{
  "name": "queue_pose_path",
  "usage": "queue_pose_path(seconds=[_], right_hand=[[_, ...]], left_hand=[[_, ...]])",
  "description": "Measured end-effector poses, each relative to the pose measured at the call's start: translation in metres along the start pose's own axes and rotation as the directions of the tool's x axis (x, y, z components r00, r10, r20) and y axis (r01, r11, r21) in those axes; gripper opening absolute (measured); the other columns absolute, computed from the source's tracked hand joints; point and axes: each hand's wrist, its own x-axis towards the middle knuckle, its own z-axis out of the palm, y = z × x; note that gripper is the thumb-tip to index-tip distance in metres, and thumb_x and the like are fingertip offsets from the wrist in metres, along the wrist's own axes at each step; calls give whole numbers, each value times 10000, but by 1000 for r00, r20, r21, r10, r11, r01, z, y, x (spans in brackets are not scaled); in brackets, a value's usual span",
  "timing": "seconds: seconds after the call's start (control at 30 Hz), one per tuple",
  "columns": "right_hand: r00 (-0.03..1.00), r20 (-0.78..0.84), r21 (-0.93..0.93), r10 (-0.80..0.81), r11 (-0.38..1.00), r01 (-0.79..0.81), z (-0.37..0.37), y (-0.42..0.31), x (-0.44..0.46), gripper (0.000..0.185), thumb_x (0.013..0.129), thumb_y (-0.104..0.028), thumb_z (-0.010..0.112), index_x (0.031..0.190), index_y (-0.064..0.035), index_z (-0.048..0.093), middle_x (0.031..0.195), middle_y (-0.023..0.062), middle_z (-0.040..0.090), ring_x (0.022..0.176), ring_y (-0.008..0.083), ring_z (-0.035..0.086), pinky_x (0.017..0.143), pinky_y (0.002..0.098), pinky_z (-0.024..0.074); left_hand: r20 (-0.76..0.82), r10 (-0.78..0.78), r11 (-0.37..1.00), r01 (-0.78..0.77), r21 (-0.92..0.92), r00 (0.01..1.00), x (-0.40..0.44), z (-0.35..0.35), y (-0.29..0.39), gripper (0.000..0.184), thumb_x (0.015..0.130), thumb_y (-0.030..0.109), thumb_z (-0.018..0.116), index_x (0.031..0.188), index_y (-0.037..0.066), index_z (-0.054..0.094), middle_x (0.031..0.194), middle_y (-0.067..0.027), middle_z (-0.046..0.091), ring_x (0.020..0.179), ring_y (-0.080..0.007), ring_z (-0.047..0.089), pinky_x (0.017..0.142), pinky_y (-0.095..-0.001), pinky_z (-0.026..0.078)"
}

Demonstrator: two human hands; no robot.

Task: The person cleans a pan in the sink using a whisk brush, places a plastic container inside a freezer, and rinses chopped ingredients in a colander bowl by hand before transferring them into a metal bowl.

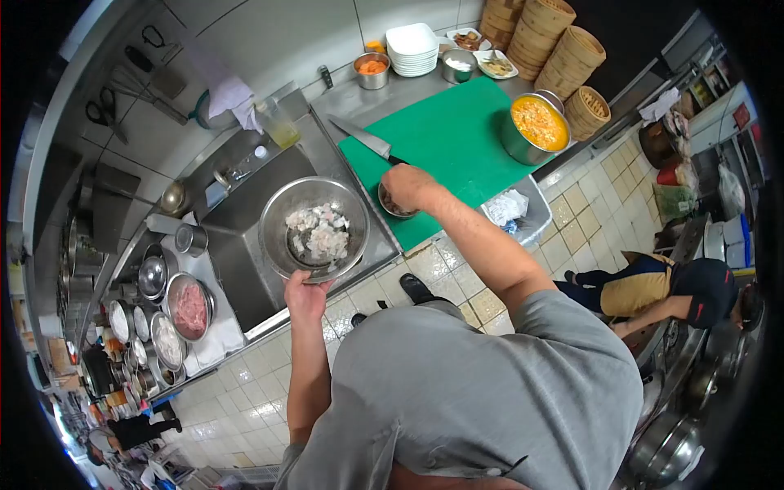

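My left hand (305, 299) grips the near rim of a large metal mixing bowl (272, 238), held over the sink's right edge. Chopped whitish pieces (318, 232) lie inside it. My right hand (411, 187) is closed over a small metal bowl (400, 214) with brownish contents at the board's left side. Its fingertips are hidden, so whether they pinch the contents or the rim cannot be told. Just beyond that hand is a kitchen knife (364, 139), its blade across the left edge of the green cutting board (441, 131) and its dark handle close to my knuckles.
A metal pot of orange liquid (523, 149) stands on the board's right end, before bamboo steamers (555, 49). Stacked white plates (412, 49) line the wall. Left of the sink (237, 269) sits a bowl of pink meat (190, 310). A co-worker (665, 290) bends at the right.
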Motion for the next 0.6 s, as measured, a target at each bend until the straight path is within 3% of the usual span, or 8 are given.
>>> queue_pose_path(seconds=[0.2,0.27,0.33,0.37,0.43,0.5,0.57,0.6], right_hand=[[998,-32,23,53,998,-52,23,7,7,231,813,-96,574,974,-38,729,1038,241,693,978,383,684,820,475,552],[988,-144,96,61,994,-48,4,-7,-6,247,828,-101,560,1001,-33,723,1038,243,690,946,392,684,802,471,554],[886,-464,331,11,930,162,17,-20,10,242,844,-165,582,990,-20,710,1019,245,691,948,398,677,823,463,547],[891,-453,335,-34,919,205,22,-42,21,242,844,-165,582,990,-20,710,1019,245,691,948,398,677,823,463,547],[931,-363,645,-40,710,282,27,-78,35,271,853,-240,615,963,-2,681,1003,245,689,959,389,669,849,475,525],[905,-408,484,-119,812,326,45,-116,56,290,851,-289,651,950,-18,670,933,225,678,914,392,654,853,494,501],[750,-657,273,-73,904,328,63,-156,69,288,849,-298,662,956,-31,670,889,190,652,908,380,625,824,519,485],[761,-617,174,-202,908,382,66,-173,63,281,802,-300,694,957,-67,672,928,169,632,956,367,601,806,504,486]], left_hand=[[17,-7,1000,8,-17,1000,-5,-10,3,650,774,16,518,1397,171,410,1326,-143,540,1175,-377,583,849,-605,571],[-51,66,996,-63,56,996,-14,0,3,622,773,43,534,1386,29,431,1359,-179,525,1242,-392,531,979,-671,460],[-52,103,993,-100,60,993,-17,-2,3,692,771,-15,530,1435,107,380,1381,-155,492,1266,-381,501,968,-683,455],[-109,162,980,-147,133,981,-25,13,5,721,776,-26,515,1444,177,335,1383,-152,467,1254,-403,503,945,-690,472],[-21,179,977,-175,125,984,-26,10,1,695,787,-34,499,1413,203,311,1349,-158,465,1200,-409,541,887,-673,520],[34,150,982,-153,111,988,-26,16,1,680,795,-37,497,1405,194,306,1305,-157,488,1145,-380,580,853,-654,549],[-10,164,979,-161,126,986,-26,16,-4,679,802,-35,498,1410,193,303,1284,-148,499,1121,-369,589,842,-642,562],[-16,177,976,-174,131,984,-28,16,-3,684,801,-34,498,1415,196,300,1280,-144,501,1115,-359,593,832,-630,571]])
